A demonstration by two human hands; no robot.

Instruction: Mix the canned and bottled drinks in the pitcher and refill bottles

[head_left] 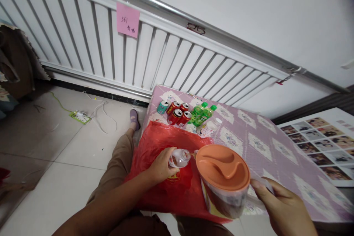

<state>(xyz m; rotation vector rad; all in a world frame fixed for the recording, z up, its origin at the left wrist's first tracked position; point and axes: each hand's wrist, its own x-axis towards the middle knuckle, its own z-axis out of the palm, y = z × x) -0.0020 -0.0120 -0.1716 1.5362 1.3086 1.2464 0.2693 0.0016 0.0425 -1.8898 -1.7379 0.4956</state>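
My left hand (159, 168) grips a small clear plastic bottle (179, 158), tipped on its side with its mouth against the spout of a pitcher. The pitcher (224, 184) is clear with an orange lid (222, 167) and holds dark liquid. My right hand (284, 208) holds the pitcher by its handle at the lower right. Both are above a red plastic bag (163, 140) spread on the near end of a table with a pink patterned cloth (265, 147).
Several drink cans (175, 111), two green bottles (203, 114) and a clear bottle (210, 127) stand or lie at the table's far end. A white radiator (110, 44) with a pink note (127, 20) runs behind. A power strip (80, 117) and cables lie on the tiled floor. A photo sheet (323, 143) is at right.
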